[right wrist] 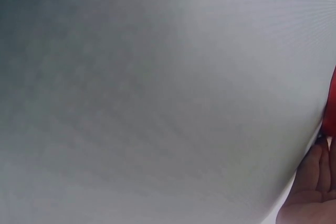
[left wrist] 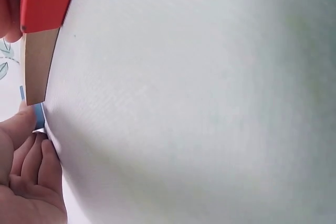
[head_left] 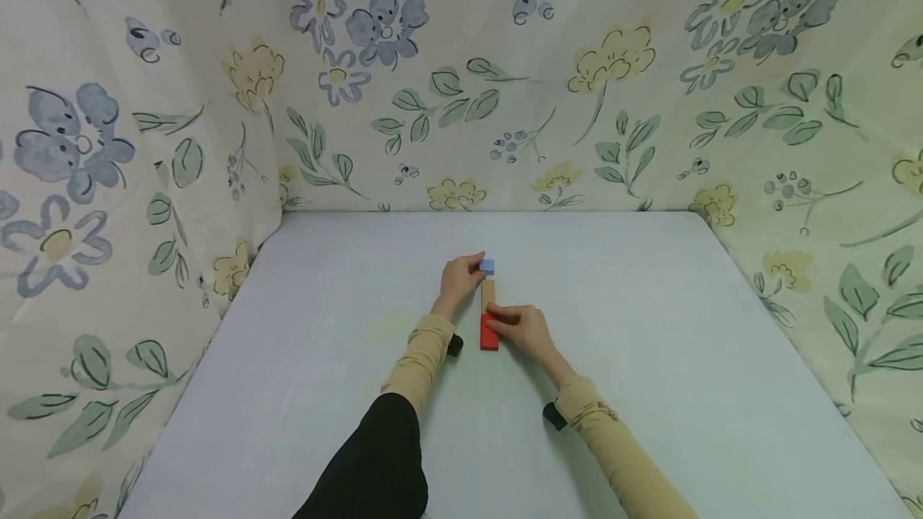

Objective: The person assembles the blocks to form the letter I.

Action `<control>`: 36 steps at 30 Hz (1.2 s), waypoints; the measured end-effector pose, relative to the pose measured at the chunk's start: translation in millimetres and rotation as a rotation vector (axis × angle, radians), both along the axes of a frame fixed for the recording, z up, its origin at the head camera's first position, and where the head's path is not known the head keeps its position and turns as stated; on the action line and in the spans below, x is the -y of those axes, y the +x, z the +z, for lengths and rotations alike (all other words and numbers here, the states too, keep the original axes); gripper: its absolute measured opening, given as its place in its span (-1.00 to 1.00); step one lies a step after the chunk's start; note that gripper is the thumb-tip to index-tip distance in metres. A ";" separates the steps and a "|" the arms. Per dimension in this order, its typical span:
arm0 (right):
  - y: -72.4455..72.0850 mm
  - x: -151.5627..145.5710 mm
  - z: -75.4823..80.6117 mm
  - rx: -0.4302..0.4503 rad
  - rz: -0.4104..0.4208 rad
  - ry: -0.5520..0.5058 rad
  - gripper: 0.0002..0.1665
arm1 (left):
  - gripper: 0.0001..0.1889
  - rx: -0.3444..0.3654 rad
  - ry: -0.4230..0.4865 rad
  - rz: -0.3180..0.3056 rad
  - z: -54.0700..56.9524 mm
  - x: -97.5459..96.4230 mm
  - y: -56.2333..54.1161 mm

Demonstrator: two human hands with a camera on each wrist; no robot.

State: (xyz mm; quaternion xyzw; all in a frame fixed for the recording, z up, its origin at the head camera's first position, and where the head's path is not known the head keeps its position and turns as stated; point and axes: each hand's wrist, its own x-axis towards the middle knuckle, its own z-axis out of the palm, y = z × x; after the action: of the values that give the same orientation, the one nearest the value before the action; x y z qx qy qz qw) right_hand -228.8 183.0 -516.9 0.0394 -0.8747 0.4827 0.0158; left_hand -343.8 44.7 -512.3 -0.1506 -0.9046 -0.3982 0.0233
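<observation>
Three blocks lie in a row on the white table [head_left: 324, 423]: a red block [head_left: 489, 342] nearest me, a plain wooden block [head_left: 489, 293] beyond it and a small blue block [head_left: 488, 267] farthest away. My left hand [head_left: 459, 280] pinches the blue block between thumb and fingers. In the left wrist view the red block [left wrist: 46, 1] meets the end of the wooden block [left wrist: 39, 66], and the blue block [left wrist: 39, 116] shows behind its far end. My right hand [head_left: 526, 330] holds the red block near its far end, fingertips beside the wooden block.
Dark wrist cameras hang under both sleeves, one by the left forearm [head_left: 455, 345] and one by the right forearm [head_left: 554, 416]. A flowered curtain [head_left: 461, 86] stands behind the table's far edge and along both sides.
</observation>
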 end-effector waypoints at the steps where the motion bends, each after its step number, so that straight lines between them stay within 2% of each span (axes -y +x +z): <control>1: -0.3 0.2 -0.1 -0.007 0.001 0.005 -0.61 | -0.52 0.000 0.006 -0.008 -0.7 0.9 -0.6; 4: -1.8 0.6 -0.6 -0.009 -0.003 0.004 -0.61 | -0.46 0.015 0.036 -0.021 -1.7 2.8 -1.5; 11: -6.3 -2.6 -1.9 0.004 0.005 0.004 -0.59 | -0.44 0.106 0.152 -0.015 1.8 3.9 2.7; 20: -12.5 -10.7 -0.1 -0.060 0.022 0.032 -0.59 | -0.27 0.150 0.098 -0.064 10.7 3.9 10.4; 29: -14.2 -17.2 2.5 -0.116 0.041 0.047 -0.59 | -0.20 0.150 0.096 -0.086 10.5 -0.6 10.6; 36: -13.2 -20.0 -0.1 -0.085 0.030 0.021 -0.57 | -0.21 0.186 0.163 -0.093 8.8 -1.8 12.5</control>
State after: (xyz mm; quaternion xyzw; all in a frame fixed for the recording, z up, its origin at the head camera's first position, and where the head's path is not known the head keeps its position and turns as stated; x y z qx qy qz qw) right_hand -242.0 203.0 -517.0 0.0733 -0.8777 0.4715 0.0452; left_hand -331.3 46.4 -503.5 -0.1525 -0.8595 -0.4831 -0.0673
